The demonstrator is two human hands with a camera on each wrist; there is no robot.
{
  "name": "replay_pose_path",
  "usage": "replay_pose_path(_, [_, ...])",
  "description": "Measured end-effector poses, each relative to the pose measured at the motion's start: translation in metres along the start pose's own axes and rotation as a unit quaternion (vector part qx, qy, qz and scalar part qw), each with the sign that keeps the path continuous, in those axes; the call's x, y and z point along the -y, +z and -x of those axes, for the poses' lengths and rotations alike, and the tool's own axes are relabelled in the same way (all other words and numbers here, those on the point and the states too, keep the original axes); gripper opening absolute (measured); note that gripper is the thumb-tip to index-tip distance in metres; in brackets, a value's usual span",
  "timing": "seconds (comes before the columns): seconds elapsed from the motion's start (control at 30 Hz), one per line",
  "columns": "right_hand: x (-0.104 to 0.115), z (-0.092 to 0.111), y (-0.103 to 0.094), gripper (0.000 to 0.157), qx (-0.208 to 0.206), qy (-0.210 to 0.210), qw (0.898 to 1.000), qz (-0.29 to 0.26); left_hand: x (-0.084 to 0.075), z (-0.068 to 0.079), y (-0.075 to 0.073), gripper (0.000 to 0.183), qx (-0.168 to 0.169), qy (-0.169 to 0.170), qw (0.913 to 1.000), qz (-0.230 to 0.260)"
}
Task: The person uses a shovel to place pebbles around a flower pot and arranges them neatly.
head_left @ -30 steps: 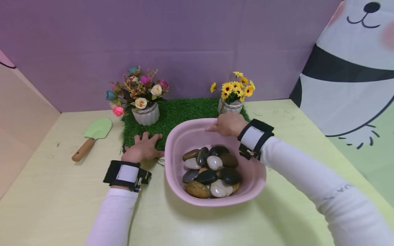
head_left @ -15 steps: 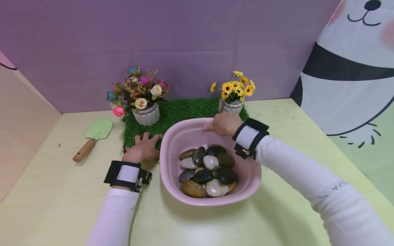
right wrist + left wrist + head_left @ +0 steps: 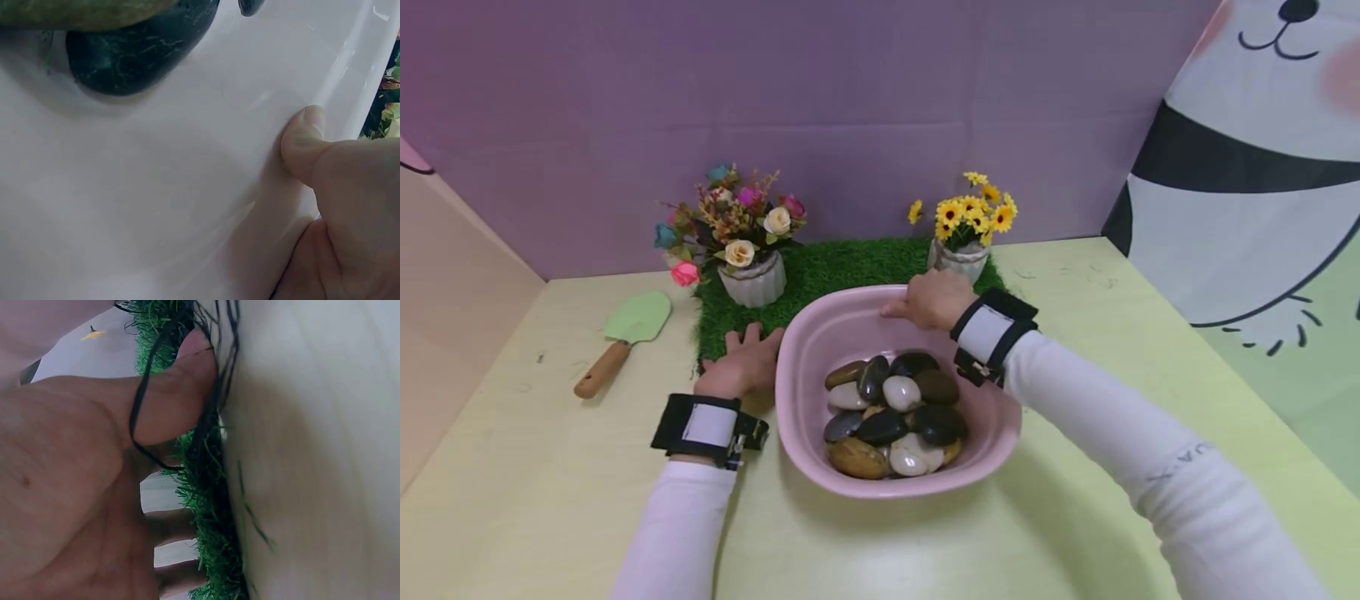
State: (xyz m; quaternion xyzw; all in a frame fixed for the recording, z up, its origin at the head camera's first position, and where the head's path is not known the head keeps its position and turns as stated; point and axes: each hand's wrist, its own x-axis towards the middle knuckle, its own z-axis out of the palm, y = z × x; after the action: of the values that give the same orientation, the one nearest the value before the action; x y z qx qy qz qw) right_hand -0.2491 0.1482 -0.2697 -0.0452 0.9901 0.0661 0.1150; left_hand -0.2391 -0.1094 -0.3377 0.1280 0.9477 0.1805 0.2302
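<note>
My right hand [image 3: 938, 300] grips the far rim of a pink basin [image 3: 797, 450], its thumb inside the wall and the other fingers hidden behind it. Several smooth stones [image 3: 883, 427], black, white and brown, lie in the basin. In the right wrist view the thumb presses the basin's inner wall [image 3: 187, 162], with a dark stone [image 3: 131, 56] at the upper left. My left hand [image 3: 741, 367] rests with spread fingers on the near left part of a green artificial turf mat [image 3: 857, 262]. The left wrist view shows dark loose strands [image 3: 140, 412] over its thumb at the mat's edge.
A pot of mixed flowers [image 3: 754, 279] stands on the mat's left side, and a pot of yellow flowers [image 3: 958, 258] at its right. Left of the mat lies a green trowel [image 3: 640, 317] with a wooden handle. A purple backdrop [image 3: 850, 125] rises behind the table [image 3: 520, 467].
The basin with its stones has slid left, drawn along by my right hand, and now overlaps the left hand's thumb side in the head view. My left hand stays on the mat.
</note>
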Motion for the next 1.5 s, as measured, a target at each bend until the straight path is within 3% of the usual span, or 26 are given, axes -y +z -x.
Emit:
replay_pose_path(0.37, [0.007, -0.004, 0.003, 0.065, -0.002, 0.006, 1.0, -0.004, 0.004, 0.0, 0.001, 0.065, 0.004, -0.008, 0.9998, 0.015])
replay_pose_path(0.6, [0.008, -0.003, 0.003, 0.063, 0.025, 0.014, 0.999, -0.024, 0.003, 0.001, 0.003, 0.062, 0.001, -0.005, 1.0, -0.004])
replay_pose_path(0.77, [0.003, -0.004, -0.003, 0.067, 0.058, -0.017, 0.997, -0.055, 0.005, 0.002, 0.001, 0.064, -0.004, -0.002, 0.9999, -0.012])
replay_pose_path(0.9, [-0.018, -0.002, -0.018, 0.078, 0.108, -0.063, 0.985, -0.117, 0.004, 0.001, -0.001, 0.065, -0.002, 0.005, 0.9999, -0.01])
replay_pose_path(1.03, [-0.054, 0.0, -0.033, 0.072, 0.114, -0.093, 0.966, -0.211, 0.001, 0.0, -0.001, 0.066, -0.001, 0.006, 1.0, -0.006])
replay_pose_path(1.1, [-0.071, -0.001, -0.034, 0.064, 0.114, -0.101, 0.961, -0.232, 0.0, 0.0, -0.002, 0.066, -0.003, 0.004, 1.0, -0.004])
replay_pose_path(1.17, [-0.086, -0.003, -0.031, 0.058, 0.114, -0.105, 0.962, -0.223, -0.001, 0.0, -0.002, 0.065, -0.003, 0.002, 1.0, -0.004])
replay_pose_path(1.27, [-0.098, -0.006, -0.016, 0.053, 0.112, -0.099, 0.973, -0.174, -0.002, 0.0, -0.002, 0.063, -0.002, 0.0, 1.0, -0.004])
replay_pose_path(1.5, [-0.107, -0.012, 0.041, 0.053, 0.11, -0.095, 0.978, -0.151, -0.001, -0.001, -0.001, 0.065, 0.003, -0.001, 1.0, -0.005])
